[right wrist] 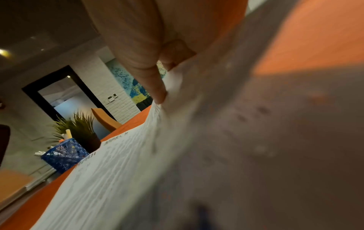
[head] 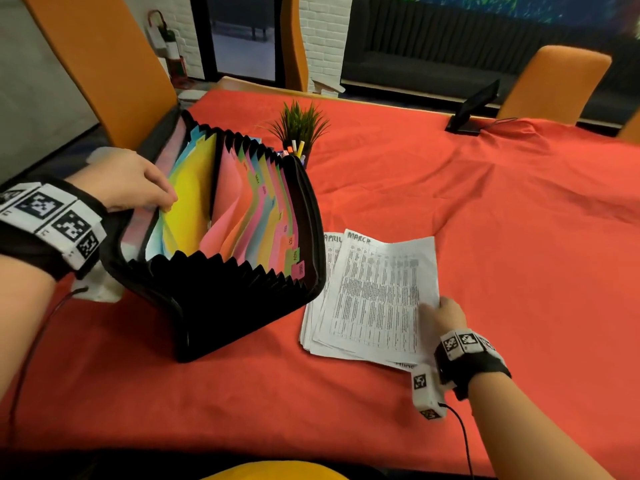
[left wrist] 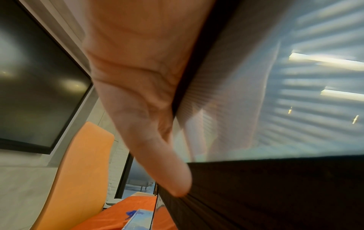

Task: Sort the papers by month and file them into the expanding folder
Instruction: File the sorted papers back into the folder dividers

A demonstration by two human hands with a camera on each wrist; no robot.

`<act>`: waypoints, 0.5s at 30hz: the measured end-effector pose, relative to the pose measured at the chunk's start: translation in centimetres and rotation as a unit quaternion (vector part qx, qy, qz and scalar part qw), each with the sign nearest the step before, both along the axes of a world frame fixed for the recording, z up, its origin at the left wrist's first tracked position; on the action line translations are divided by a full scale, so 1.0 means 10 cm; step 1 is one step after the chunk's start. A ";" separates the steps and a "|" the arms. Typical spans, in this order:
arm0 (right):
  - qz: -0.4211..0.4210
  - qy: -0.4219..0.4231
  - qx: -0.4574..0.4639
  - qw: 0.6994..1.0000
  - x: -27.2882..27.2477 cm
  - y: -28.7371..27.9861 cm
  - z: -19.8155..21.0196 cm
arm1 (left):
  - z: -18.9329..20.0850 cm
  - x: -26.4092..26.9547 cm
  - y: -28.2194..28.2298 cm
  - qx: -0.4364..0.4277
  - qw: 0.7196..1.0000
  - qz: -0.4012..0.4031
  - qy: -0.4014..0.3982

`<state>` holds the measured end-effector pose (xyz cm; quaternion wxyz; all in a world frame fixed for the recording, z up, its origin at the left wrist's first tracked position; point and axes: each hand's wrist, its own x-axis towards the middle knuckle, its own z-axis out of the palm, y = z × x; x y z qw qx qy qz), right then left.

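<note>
While left hand (head: 138, 181) fingers curl over the yellow divider (head: 187, 206), pulling a folder (head: 221, 271) pocket wide for loading, right hand (head: 445, 318) pinches the March sheet (head: 377, 292) at its near corner, lifted off the stack (head: 317, 327) just right of the folder on the red cloth (head: 485, 237).

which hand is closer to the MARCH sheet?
Right. The right hand pinches the near right edge of the MARCH sheet. The left hand is across the expanding folder, holding back its yellow divider.
</note>
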<state>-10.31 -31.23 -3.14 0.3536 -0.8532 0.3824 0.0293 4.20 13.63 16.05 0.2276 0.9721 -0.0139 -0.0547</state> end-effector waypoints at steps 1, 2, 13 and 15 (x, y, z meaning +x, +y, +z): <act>0.000 -0.013 0.019 1.000 -0.02 0.02 0.02 | 0.00 -0.01 -0.01 -0.012 1.000 0.001 0.000; 0.008 -0.025 0.025 0.999 -0.02 0.02 0.06 | 0.00 -0.02 -0.02 -0.021 1.000 0.002 0.003; 0.123 -0.254 -0.145 0.948 0.32 0.18 2.33 | 0.03 -0.07 -0.20 0.005 1.000 -0.020 -0.011; 0.146 -0.290 -0.153 0.933 0.38 0.42 2.70 | 0.03 -0.07 -0.23 0.004 1.000 -0.024 -0.014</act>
